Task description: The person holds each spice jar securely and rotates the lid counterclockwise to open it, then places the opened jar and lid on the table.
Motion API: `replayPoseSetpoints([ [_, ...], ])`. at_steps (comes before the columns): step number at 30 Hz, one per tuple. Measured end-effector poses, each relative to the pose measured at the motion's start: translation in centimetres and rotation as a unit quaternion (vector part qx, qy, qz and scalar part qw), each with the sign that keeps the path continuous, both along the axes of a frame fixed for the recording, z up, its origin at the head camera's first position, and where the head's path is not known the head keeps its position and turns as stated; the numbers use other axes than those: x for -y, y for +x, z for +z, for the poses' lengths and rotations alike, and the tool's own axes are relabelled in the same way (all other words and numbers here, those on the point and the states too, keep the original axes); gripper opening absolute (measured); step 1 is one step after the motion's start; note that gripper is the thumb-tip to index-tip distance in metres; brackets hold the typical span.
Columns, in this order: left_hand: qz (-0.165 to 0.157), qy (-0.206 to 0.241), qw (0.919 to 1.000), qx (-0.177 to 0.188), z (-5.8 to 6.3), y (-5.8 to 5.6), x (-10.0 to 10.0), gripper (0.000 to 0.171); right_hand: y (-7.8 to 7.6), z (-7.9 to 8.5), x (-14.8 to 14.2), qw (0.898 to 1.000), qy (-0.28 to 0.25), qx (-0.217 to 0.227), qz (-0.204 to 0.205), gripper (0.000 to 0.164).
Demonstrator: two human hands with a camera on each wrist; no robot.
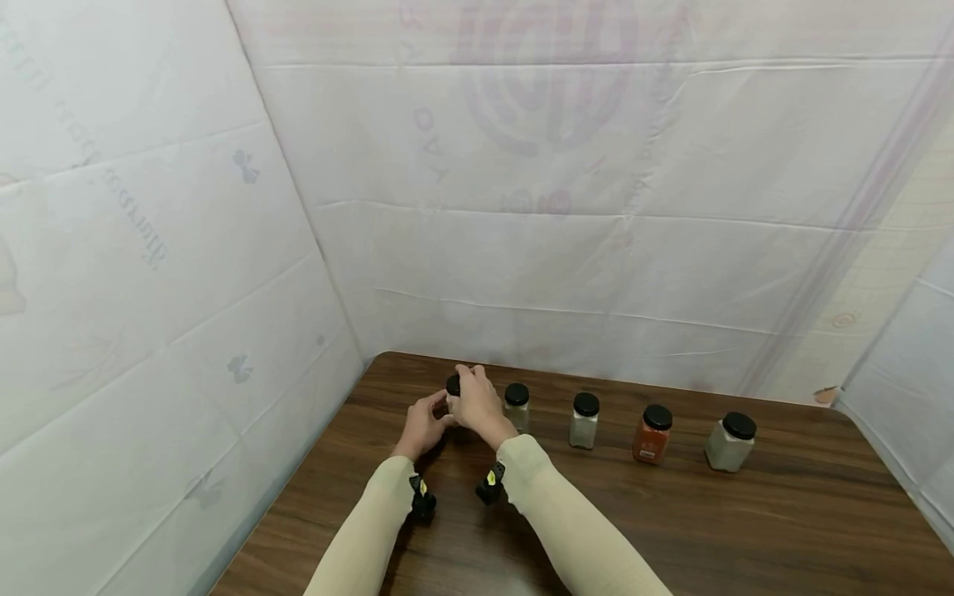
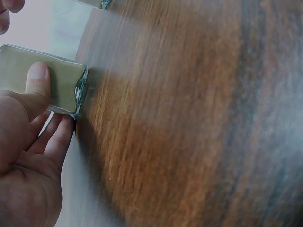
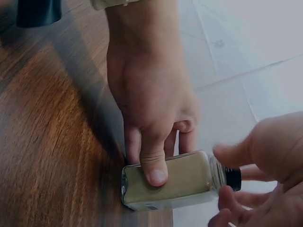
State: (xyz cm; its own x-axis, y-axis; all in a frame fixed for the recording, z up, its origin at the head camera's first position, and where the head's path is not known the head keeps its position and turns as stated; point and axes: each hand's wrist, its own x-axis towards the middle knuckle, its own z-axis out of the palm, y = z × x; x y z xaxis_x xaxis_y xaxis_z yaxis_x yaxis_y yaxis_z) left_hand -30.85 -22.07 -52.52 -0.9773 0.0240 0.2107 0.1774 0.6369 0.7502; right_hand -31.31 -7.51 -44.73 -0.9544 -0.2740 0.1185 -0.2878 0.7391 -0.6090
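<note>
A square clear spice jar [image 3: 184, 177] with greenish-tan powder stands at the far left of the table. My left hand [image 1: 422, 427] grips its body low down, the thumb flat on one face in the left wrist view and the other fingers behind. My right hand [image 1: 479, 404] is at the top of the jar, thumb and fingers curled round the black lid [image 3: 233, 178]. Bare glass neck [image 3: 217, 174] shows between lid and shoulder in the right wrist view. From the head, my right hand hides most of this jar.
To the right stand several more black-lidded jars in a row: two pale ones [image 1: 516, 406] [image 1: 584, 428], an orange-red one [image 1: 652, 441] and another pale one [image 1: 729, 449]. The brown wood table [image 1: 671, 530] meets white sheeting [image 1: 566, 273] at the back and sides.
</note>
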Motion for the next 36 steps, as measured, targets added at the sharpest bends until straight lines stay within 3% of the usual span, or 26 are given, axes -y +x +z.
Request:
replayPoseSetpoints([
  [5,0.002,-0.008,0.9999,-0.009,0.04,0.07,-0.03,0.040,0.17,-0.01,0.01,0.999,-0.024,-0.003,-0.036,0.067],
  [10,0.007,-0.022,0.9997,-0.007,0.06,0.18,-0.05,0.032,0.16,-0.29,0.14,0.998,-0.009,-0.021,-0.056,0.071],
  [16,0.007,-0.011,0.9999,-0.001,0.16,0.15,-0.11,0.038,0.03,-0.40,-0.02,0.998,-0.003,-0.040,-0.052,0.065],
  [23,0.005,0.006,0.9999,0.008,0.19,-0.02,-0.12,0.049,0.04,-0.16,0.34,0.999,0.010,-0.017,-0.041,0.049],
  [36,0.001,0.009,0.9999,0.011,0.24,0.14,-0.11,0.051,0.17,-0.20,0.26,1.000,0.002,-0.006,-0.009,0.049],
])
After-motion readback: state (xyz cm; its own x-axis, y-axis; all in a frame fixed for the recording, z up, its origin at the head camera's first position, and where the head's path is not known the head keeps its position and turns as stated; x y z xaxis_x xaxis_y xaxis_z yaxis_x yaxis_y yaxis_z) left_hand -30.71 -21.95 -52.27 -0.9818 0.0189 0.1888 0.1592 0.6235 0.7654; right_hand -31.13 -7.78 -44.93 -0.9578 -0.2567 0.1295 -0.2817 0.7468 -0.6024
